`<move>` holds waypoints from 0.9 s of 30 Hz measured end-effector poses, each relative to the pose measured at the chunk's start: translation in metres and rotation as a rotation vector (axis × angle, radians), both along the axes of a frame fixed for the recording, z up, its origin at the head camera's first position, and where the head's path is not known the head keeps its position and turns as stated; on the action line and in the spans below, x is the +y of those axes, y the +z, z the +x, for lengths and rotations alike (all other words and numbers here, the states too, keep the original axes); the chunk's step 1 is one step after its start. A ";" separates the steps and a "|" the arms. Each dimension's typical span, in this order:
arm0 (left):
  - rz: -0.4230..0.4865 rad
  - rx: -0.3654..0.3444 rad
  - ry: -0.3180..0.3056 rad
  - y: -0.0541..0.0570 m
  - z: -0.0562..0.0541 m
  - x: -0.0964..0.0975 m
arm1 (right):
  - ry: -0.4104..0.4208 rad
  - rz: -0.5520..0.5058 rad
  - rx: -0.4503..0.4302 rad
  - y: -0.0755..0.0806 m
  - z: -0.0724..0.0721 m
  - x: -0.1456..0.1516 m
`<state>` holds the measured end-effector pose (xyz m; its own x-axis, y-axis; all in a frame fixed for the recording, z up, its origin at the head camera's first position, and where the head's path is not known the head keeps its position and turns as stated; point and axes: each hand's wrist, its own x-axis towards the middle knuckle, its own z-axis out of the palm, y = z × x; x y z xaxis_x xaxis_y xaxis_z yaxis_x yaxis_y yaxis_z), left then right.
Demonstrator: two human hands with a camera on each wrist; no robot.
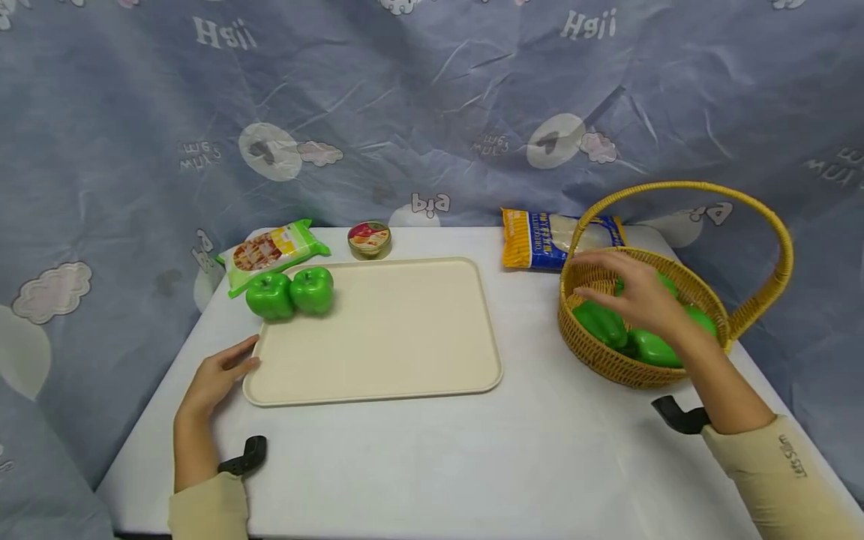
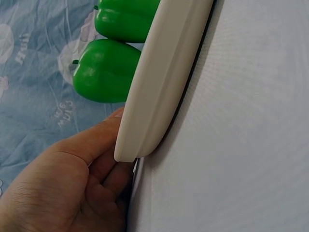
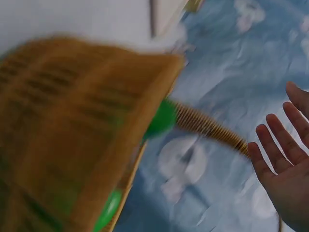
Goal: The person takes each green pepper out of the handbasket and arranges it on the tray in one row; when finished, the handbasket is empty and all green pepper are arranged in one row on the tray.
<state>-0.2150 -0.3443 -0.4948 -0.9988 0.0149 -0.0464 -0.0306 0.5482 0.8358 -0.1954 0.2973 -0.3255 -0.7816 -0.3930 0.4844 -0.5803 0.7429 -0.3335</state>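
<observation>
At the left end of the cream tray (image 1: 378, 352), my left hand (image 1: 214, 379) holds the rim. The left wrist view shows its thumb (image 2: 99, 137) against the rim and the other fingers curled low beside it. Two green bell peppers (image 1: 313, 291) sit side by side on the tray's back left corner. My right hand (image 1: 637, 292) is over the wicker basket (image 1: 597, 360), fingers spread and holding nothing. Several green peppers (image 1: 601, 324) lie inside the basket, partly hidden by the hand and forearm. In the right wrist view the basket is blurred.
A green snack bag (image 1: 273, 253) lies behind the bell peppers, with a small round tin (image 1: 369, 240) to its right. Behind the basket rests a blue and yellow pasta bag (image 1: 540, 238). The basket's tall handle (image 1: 776, 232) arches up at the right. A patterned curtain (image 1: 418, 112) hangs behind the table.
</observation>
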 end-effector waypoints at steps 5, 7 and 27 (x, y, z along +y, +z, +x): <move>0.012 0.004 0.004 -0.001 0.001 -0.003 | -0.150 0.034 -0.094 -0.001 -0.016 0.043; 0.011 0.009 0.006 -0.001 0.002 -0.003 | -0.184 0.057 -0.146 -0.004 -0.024 0.055; 0.011 0.012 -0.003 -0.001 0.000 0.000 | -0.199 0.270 -0.366 -0.065 -0.069 0.118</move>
